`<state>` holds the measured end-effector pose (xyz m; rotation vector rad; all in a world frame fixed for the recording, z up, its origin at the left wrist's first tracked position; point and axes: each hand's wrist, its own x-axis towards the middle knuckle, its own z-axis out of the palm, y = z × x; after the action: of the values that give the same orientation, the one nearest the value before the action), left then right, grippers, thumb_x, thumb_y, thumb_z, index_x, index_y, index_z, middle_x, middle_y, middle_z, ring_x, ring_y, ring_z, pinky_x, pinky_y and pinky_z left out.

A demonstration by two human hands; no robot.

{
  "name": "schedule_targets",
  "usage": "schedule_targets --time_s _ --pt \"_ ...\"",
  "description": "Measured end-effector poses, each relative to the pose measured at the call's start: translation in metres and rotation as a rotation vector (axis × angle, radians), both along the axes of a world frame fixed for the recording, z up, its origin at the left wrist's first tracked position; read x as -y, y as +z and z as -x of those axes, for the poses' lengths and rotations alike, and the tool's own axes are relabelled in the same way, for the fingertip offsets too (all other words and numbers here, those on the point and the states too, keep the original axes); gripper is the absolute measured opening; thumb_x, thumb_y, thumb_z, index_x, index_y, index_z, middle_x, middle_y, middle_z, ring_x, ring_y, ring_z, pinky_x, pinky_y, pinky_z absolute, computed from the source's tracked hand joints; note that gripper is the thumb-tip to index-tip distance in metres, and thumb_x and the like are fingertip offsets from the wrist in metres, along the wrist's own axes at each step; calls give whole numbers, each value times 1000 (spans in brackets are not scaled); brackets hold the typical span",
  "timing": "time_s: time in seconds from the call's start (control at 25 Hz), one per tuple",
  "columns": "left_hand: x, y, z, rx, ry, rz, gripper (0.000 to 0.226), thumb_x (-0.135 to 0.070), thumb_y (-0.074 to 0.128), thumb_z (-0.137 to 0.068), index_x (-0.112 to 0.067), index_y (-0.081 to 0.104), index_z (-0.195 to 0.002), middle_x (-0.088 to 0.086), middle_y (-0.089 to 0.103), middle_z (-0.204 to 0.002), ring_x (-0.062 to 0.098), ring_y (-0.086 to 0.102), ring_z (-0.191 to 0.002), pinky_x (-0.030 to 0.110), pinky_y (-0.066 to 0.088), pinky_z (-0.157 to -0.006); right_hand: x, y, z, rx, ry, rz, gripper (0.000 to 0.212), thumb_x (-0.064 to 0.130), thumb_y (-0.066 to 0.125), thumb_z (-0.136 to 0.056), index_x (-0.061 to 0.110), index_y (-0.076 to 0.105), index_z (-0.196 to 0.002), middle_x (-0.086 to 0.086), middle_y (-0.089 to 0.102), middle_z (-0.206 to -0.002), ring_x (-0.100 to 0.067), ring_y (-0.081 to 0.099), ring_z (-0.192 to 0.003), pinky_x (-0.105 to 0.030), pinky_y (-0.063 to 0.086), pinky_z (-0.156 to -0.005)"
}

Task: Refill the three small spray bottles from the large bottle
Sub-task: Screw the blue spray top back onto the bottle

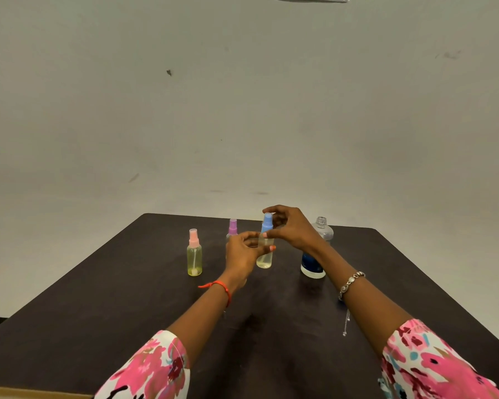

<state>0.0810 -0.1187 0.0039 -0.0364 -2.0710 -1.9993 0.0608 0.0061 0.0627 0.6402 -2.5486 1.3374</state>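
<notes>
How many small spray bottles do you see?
3: pink-capped bottle left; purple-capped bottle behind left hand, partly hidden; blue-capped bottle centre, held by it and right hand.

— Where's free passage?
— Open surface [98, 312] at lower left and lower centre.
— Obstacles?
— Mid-frame row: pink-capped bottle [194, 254], purple-capped bottle [232, 226] seemingly farther back, blue-capped bottle [265, 259], large bottle [313, 267].

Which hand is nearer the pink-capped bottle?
Left. The left hand holds the blue-capped bottle just right of the pink-capped bottle; the right hand is farther right, pinching the blue cap.
</notes>
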Motion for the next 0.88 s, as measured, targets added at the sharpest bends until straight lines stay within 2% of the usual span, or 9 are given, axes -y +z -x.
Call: schedule_targets --time_s 0.2,0.36,0.48,0.6,0.76,0.88 --pt "-2 0 -1 -7 -24 12 44 -5 75 -69 -5 58 -109 5 67 -97 14 63 -88 26 52 -76 3 -4 1 -31 -90 -83 47 15 75 -74 1 57 -115 -19 63 -107 -19 54 -87 -22 45 -73" --pt "-2 1 -2 2 -22 -1 46 -5 74 -71 -3 57 -114 10 67 -105 12 63 -87 28 52 -79 -1 -1 0 9 -2 -21 51 8 75 -73 3 55 -119 -17 61 -114 -24 58 -98 -27 47 -82" --pt "-1 2 -2 -2 -24 13 50 -5 76 -68 -2 57 -115 11 67 -106 15 63 -91 28 52 -80 -3 -3 -1 10 -54 37 47 10 77 -70 1 59 -113 -18 64 -99 -25 59 -90 -34 49 -82" --pt "-4 2 -3 -1 -5 31 48 -5 75 -69 -3 58 -114 11 68 -104 20 64 -97 36 53 -87 0 -6 -1 15 -53 -27 41 20 76 -73 0 62 -107 -12 62 -92 -19 54 -83 -29 45 -75" --pt "-2 3 -5 14 -2 6 51 -6 76 -68 -4 57 -115 10 68 -105 22 64 -100 40 52 -90 -3 -4 -1 42 -25 31 30 14 72 -77 1 65 -103 -18 67 -99 -19 59 -85 -22 46 -71" --pt "-1 3 -7 8 -4 7 52 -7 77 -66 -3 57 -114 12 67 -106 21 64 -98 38 53 -88 -2 -5 0 32 -75 37 27 18 75 -73 0 67 -92 -11 64 -79 -14 55 -71 -18 43 -63"
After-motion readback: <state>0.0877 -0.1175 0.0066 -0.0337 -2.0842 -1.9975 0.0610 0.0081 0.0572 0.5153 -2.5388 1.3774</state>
